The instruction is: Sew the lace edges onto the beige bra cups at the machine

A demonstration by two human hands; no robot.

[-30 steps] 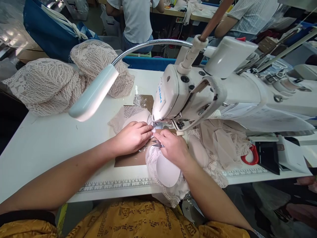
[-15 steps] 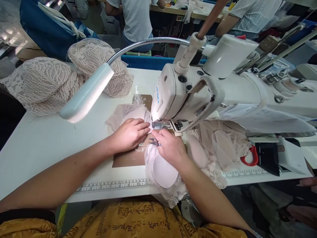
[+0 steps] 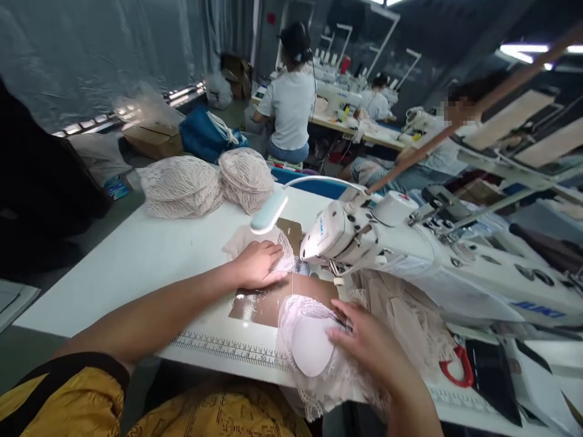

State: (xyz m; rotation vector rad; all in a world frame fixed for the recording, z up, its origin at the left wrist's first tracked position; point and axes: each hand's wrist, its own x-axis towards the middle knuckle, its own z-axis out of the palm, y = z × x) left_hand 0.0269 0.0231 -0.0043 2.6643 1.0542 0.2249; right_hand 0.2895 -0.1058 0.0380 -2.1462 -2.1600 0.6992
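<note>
My left hand (image 3: 260, 265) lies flat on a pale lace piece (image 3: 286, 249) beside the white sewing machine (image 3: 332, 233), its fingers over the lace and its thumb stretched to the right. My right hand (image 3: 364, 337) is at the right of a lace bra cup (image 3: 312, 345) with a smooth white lining, near the table's front edge. Small dark thread snips (image 3: 345, 325) show in its fingers, mostly hidden and blurred. A thin thread seems to run between the lace by the needle and the cup. Brown cardboard (image 3: 262, 306), covered with shiny tape, lies underneath.
Two lace bundles (image 3: 180, 185) stand at the back left. A lamp (image 3: 269, 211) on a bent neck hangs over the work. Beige lace fabric (image 3: 401, 309) and red-handled scissors (image 3: 460, 367) are at the right. A printed ruler (image 3: 228, 351) follows the front edge. Other people sit farther back.
My right hand has moved away from the needle, right and toward me, with the snips. My left hand stays by the needle on the lace. The head view has tilted up.
</note>
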